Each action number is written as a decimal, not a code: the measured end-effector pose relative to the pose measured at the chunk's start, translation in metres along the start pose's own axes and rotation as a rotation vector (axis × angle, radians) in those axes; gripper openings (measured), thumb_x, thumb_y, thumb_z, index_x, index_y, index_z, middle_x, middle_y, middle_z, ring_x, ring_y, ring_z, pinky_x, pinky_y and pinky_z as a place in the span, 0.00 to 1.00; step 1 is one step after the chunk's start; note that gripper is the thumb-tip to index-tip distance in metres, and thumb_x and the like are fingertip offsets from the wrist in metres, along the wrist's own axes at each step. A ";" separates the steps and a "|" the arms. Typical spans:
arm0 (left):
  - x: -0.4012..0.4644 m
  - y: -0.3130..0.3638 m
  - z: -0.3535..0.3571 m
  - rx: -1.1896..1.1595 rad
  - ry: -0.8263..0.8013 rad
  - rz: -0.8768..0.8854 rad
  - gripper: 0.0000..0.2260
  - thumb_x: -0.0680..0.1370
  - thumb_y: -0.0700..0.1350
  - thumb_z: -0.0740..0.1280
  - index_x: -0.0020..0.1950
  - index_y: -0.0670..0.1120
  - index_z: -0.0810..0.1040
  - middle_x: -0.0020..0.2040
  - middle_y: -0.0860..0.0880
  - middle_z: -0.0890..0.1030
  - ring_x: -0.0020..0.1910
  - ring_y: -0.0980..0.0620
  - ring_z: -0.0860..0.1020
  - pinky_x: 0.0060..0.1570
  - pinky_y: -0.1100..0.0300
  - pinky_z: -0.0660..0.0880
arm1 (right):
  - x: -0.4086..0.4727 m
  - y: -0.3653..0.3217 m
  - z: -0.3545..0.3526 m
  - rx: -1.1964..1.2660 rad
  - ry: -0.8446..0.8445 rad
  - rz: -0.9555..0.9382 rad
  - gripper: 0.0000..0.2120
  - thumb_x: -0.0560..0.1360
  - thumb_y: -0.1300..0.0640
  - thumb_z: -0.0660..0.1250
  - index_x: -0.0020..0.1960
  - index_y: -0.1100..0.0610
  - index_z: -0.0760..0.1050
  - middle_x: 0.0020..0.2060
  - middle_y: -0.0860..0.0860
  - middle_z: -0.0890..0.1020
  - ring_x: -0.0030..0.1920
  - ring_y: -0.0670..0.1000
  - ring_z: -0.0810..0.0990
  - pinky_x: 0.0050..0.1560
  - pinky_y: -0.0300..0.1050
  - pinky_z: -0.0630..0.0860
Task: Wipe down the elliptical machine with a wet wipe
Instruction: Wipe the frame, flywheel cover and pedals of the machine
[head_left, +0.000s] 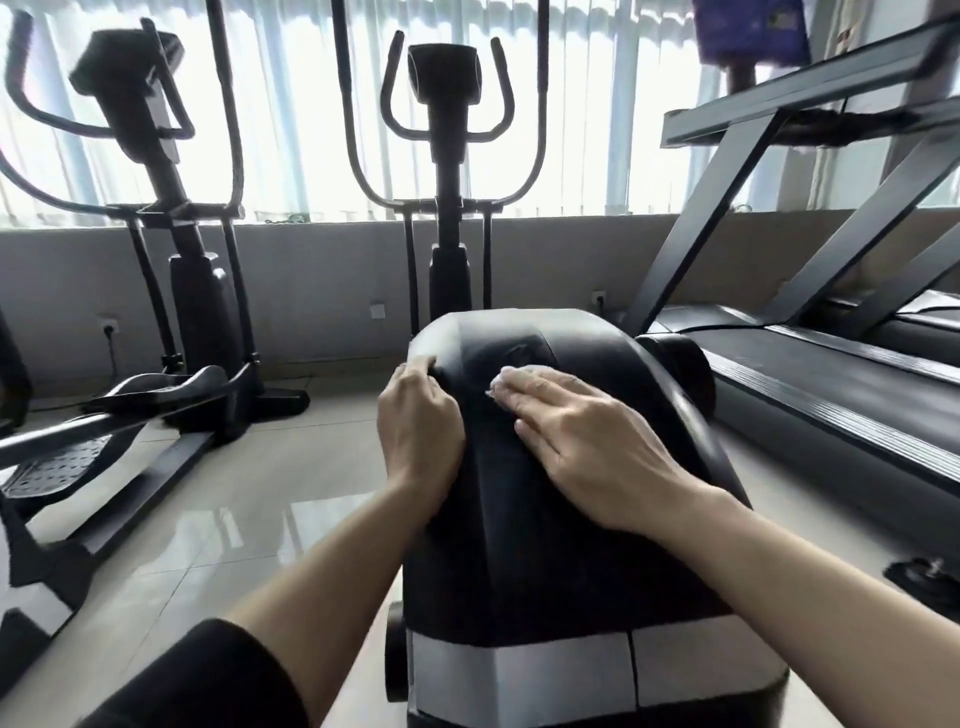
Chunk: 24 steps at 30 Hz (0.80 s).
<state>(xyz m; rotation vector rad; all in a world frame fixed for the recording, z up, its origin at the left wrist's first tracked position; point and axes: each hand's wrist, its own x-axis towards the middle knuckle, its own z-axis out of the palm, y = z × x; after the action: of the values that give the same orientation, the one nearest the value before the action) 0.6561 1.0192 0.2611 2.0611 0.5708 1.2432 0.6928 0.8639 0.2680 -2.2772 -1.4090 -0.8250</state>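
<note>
Treadmill (810, 374) crowds right; open floor (291, 467) left of housing (519, 519).

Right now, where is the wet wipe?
In the head view, the wet wipe lies under the right hand's flat fingers, pressed on top of the elliptical's black housing, right of the left hand.
</note>
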 end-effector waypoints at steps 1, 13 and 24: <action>-0.002 0.001 -0.001 0.009 0.019 0.016 0.17 0.79 0.33 0.56 0.64 0.38 0.76 0.61 0.39 0.79 0.61 0.42 0.75 0.57 0.61 0.65 | 0.005 0.006 0.004 -0.005 -0.005 0.061 0.20 0.83 0.52 0.53 0.73 0.55 0.69 0.74 0.49 0.67 0.75 0.46 0.60 0.73 0.33 0.43; -0.088 0.011 -0.014 0.111 0.044 0.187 0.17 0.80 0.37 0.61 0.69 0.37 0.71 0.70 0.41 0.71 0.72 0.45 0.67 0.67 0.69 0.55 | -0.109 0.005 0.006 -0.037 0.120 0.037 0.21 0.79 0.57 0.58 0.71 0.59 0.72 0.71 0.53 0.71 0.72 0.52 0.68 0.75 0.47 0.58; -0.186 0.021 0.007 0.382 -0.071 0.532 0.21 0.81 0.38 0.56 0.74 0.34 0.64 0.76 0.40 0.63 0.77 0.44 0.57 0.76 0.48 0.55 | -0.157 0.036 0.004 0.081 0.179 -0.035 0.21 0.80 0.58 0.58 0.72 0.61 0.70 0.72 0.53 0.71 0.73 0.51 0.66 0.76 0.49 0.57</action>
<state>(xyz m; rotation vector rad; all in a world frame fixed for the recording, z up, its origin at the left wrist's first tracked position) 0.5785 0.8809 0.1620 2.6859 0.2384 1.4238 0.6725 0.7409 0.1663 -2.0683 -1.3785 -0.9397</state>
